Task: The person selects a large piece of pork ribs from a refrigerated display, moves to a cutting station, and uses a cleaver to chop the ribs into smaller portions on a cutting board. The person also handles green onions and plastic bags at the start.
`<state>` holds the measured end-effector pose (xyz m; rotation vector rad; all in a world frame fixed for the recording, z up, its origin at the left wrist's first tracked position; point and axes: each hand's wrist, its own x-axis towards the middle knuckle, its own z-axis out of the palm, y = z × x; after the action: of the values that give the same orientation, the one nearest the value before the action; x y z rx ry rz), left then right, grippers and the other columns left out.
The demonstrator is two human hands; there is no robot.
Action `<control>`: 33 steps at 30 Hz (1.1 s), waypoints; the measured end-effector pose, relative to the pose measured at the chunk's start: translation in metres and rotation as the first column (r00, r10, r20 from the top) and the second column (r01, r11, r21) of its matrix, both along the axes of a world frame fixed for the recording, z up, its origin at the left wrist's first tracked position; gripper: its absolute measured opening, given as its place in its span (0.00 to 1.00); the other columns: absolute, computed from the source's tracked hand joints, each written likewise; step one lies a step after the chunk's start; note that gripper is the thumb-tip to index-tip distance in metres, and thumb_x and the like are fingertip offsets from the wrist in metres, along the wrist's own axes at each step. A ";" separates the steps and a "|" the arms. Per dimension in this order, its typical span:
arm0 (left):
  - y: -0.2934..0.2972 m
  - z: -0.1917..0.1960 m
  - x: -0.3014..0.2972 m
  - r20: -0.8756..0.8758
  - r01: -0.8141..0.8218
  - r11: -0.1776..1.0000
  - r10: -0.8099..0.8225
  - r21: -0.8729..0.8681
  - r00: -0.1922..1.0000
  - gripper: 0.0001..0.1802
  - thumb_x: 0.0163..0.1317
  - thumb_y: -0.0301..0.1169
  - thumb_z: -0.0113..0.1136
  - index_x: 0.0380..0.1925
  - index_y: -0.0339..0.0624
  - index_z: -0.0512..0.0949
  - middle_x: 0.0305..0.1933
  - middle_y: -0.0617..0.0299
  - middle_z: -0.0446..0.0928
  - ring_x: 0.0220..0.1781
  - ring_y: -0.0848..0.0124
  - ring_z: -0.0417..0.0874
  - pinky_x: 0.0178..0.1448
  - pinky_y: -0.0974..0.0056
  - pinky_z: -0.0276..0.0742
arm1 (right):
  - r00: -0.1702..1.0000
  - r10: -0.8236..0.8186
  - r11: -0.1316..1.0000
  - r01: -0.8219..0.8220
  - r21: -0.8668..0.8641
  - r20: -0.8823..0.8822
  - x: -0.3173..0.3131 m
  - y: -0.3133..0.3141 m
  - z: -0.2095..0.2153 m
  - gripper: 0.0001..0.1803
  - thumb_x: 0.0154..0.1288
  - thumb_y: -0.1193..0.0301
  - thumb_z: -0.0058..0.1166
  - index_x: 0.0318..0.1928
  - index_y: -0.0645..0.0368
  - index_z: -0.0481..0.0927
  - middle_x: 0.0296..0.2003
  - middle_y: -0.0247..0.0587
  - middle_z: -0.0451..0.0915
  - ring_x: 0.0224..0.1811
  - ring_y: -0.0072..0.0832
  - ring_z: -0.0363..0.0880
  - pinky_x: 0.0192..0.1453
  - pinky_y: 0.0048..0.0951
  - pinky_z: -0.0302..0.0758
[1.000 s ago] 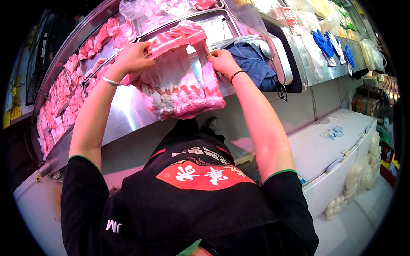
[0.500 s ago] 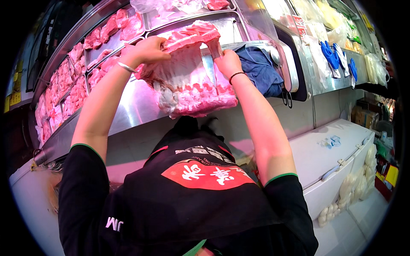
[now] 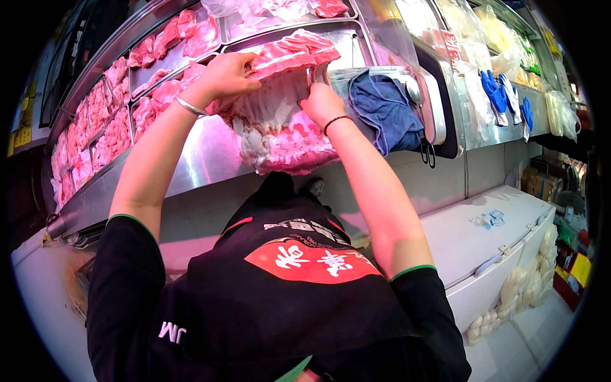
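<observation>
Gripping the ribs (image 3: 280, 143) by the upper left edge, the left hand (image 3: 230, 77) has its thumb and fingers closed. The right hand (image 3: 323, 107) is curled nearly into a fist on the strip along their right side, its fingertips partly hidden. The ribs slope toward the person over the front edge of the steel worktop (image 3: 207, 156), bony face up. A tray (image 3: 368, 48) lies behind them, and meat pieces (image 3: 113, 143) fill trays to the left. A crumpled blue cloth (image 3: 386, 118) sits just right of the right hand; farther right hang blue-and-white gloves (image 3: 494, 94), above a white freezer (image 3: 455, 232).
</observation>
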<state>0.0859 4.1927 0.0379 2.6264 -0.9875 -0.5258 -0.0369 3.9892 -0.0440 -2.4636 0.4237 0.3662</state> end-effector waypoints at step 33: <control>0.036 -0.041 0.034 -0.254 -0.002 0.996 -0.022 -0.092 0.967 0.20 0.43 0.38 0.65 0.31 0.34 0.73 0.25 0.55 0.75 0.28 0.63 0.73 0.36 0.57 0.71 | 0.759 0.635 0.628 -0.401 -0.666 0.142 -0.066 0.087 0.008 0.15 0.59 0.69 0.51 0.45 0.59 0.84 0.50 0.38 0.79 0.51 0.35 0.72 0.53 0.41 0.69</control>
<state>0.1203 4.2286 -0.0027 2.3989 -0.9195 -0.7794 -0.1029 4.0759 -0.0360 -3.1820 -0.4633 -0.0378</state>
